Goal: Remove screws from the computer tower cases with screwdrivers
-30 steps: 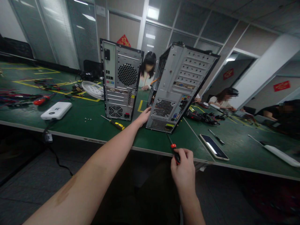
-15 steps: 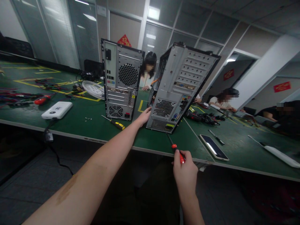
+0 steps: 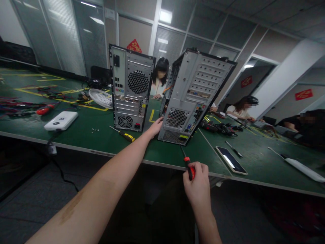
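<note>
A grey computer case stands with its back panel facing me, tilted in the view, its left side open. My left hand holds that case low at the open side; the fingertips are partly hidden behind its edge. In my right hand is a red and black screwdriver, gripped by the handle. Its shaft points up to the bottom rear edge of the case, by the power supply; whether the tip sits on a screw I cannot tell. A second computer case stands upright to the left.
On the green table lie a yellow and black screwdriver, small screws, a white power bank, a white basket and a phone. Cables lie to the right. Several people sit beyond.
My right hand has shifted slightly left and its fingers have turned on the screwdriver handle. The left hand stays on the case.
</note>
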Demonstrator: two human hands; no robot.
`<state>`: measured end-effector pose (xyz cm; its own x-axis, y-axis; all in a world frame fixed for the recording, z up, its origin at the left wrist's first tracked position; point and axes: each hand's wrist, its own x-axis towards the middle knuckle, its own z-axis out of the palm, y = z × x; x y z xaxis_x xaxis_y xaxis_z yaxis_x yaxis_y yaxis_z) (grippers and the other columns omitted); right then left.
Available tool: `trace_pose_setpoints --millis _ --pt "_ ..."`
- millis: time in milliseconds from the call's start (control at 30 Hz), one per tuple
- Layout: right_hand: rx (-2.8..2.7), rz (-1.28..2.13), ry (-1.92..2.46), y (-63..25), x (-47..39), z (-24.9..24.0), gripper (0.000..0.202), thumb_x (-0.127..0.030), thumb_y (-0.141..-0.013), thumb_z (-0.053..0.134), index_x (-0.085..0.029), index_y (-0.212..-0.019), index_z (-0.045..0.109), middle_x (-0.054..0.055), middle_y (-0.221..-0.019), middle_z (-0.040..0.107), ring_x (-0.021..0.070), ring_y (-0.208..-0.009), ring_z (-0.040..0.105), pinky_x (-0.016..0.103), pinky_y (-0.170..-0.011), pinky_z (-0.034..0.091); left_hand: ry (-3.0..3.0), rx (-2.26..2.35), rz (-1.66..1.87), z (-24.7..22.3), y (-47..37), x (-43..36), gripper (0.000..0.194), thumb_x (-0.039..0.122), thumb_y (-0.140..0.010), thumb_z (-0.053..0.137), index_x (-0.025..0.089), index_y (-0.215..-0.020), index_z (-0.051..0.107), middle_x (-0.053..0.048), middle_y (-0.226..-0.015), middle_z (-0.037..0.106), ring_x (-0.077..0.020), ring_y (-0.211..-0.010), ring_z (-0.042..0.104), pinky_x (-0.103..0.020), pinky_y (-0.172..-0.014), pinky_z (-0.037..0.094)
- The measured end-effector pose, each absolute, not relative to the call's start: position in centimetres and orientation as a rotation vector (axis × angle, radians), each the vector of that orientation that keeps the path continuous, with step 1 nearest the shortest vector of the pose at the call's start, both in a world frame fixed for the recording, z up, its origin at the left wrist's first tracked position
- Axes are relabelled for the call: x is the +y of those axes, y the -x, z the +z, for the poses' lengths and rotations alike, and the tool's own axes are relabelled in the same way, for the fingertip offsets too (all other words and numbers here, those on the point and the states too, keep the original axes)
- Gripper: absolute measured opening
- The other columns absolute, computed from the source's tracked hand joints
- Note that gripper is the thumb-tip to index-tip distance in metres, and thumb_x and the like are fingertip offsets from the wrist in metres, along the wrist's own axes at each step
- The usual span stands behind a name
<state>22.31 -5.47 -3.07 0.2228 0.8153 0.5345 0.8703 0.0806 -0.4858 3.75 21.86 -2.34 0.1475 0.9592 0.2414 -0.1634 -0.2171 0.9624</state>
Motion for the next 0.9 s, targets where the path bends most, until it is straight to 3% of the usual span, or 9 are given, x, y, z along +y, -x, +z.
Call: trace_pose_setpoints --millis 333,600,800,900 --pt "-1.621 -0.092 1.771 -22.34 -5.97 -2.43 0.018 -0.037 -0.098 0.049 -0.024 -0.102 0.060 0.006 -0.106 0.055 0.0211 -0.078 0.062 0.034 -0.070 0.047 -1.312 0.870 1.290 -2.56 -3.87 22.13 0.061 0.052 -0.093 0.065 0.027 -0.149 0.061 -0.007 -0.147 0.070 -0.0299 -0.138 0.063 -0.044 -0.118 0.048" --pt "-1.574 -0.049 1.732 -22.54 -5.74 -2.44 0.023 -0.044 -0.097 0.049 -0.024 -0.099 0.060 0.008 -0.101 0.063 0.0238 -0.081 0.065 0.035 -0.072 0.046 -1.339 0.859 1.314 -2.59 -3.97 22.24 0.059 0.047 -0.094 0.063 0.021 -0.147 0.062 -0.011 -0.145 0.071 -0.0307 -0.136 0.064 -0.043 -0.117 0.048" --pt "-1.362 0.250 1.851 -22.71 -5.77 -2.03 0.031 -0.056 -0.101 0.044 -0.027 -0.097 0.055 0.002 -0.072 0.067 0.0246 -0.066 0.067 0.032 -0.066 0.042 -1.339 0.853 1.316 -2.76 -3.97 22.37 0.057 0.048 -0.093 0.064 0.023 -0.145 0.064 -0.009 -0.143 0.072 -0.0301 -0.136 0.064 -0.043 -0.117 0.048" --pt "-1.321 0.208 1.938 -22.81 -5.79 -2.01 0.035 -0.059 -0.101 0.039 -0.028 -0.093 0.052 0.003 -0.072 0.066 0.0261 -0.067 0.065 0.033 -0.065 0.038 -1.331 0.853 1.307 -2.79 -3.94 22.44 0.057 0.047 -0.093 0.065 0.024 -0.145 0.064 -0.009 -0.143 0.072 -0.0302 -0.137 0.063 -0.043 -0.118 0.047"
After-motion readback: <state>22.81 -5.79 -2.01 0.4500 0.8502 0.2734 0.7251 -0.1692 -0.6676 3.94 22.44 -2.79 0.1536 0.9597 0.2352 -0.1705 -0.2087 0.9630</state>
